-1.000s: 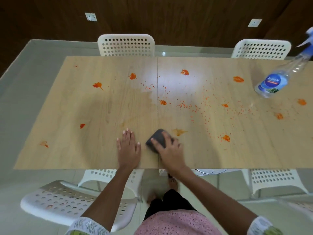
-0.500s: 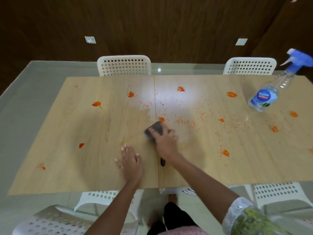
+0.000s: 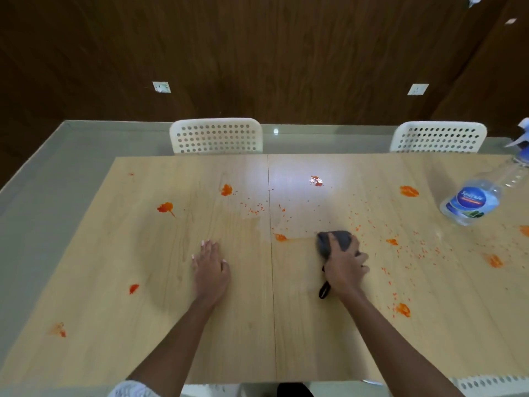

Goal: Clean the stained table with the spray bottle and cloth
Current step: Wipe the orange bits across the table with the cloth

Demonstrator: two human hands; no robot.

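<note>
Right hand (image 3: 345, 266) gripping dark cloth (image 3: 333, 243) on table (image 3: 143, 253), left hand (image 3: 210, 267) flat, fingers spread

A pale wood bench (image 3: 200, 325) carries orange stains. On it, right of its centre seam, lies a bunched dark grey cloth (image 3: 336, 242). Far right of the cloth stands a clear, blue-labelled spray bottle (image 3: 472, 202).

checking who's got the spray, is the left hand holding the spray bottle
No, the left hand lies flat on the table, while the spray bottle stands untouched at the far right.
</note>
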